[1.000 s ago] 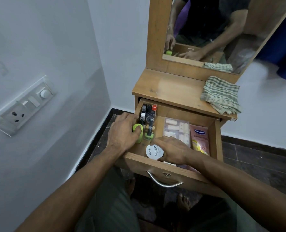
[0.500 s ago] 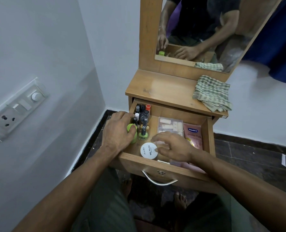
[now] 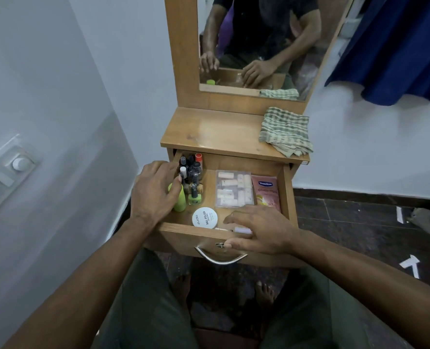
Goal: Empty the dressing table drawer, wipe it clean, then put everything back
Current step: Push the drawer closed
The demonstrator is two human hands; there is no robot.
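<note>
Wooden worktop [image 3: 216,133] carries one folded checked cloth [image 3: 285,131] at its right end, against the mirror frame [image 3: 181,59]; cloth corner overhangs front edge.

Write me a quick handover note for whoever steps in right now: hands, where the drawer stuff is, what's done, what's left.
Left hand: fingers spread over the green bottle, gripping nothing.
Right hand: open, resting across the drawer front edge.
Drawer is pulled out and full: nail polish bottles, white nail polish tub, clear packet, pink sachet.
Checked cloth lies on the tabletop.
Left: whether this is before emptying or after refilling cannot be told; confirm first.
</note>
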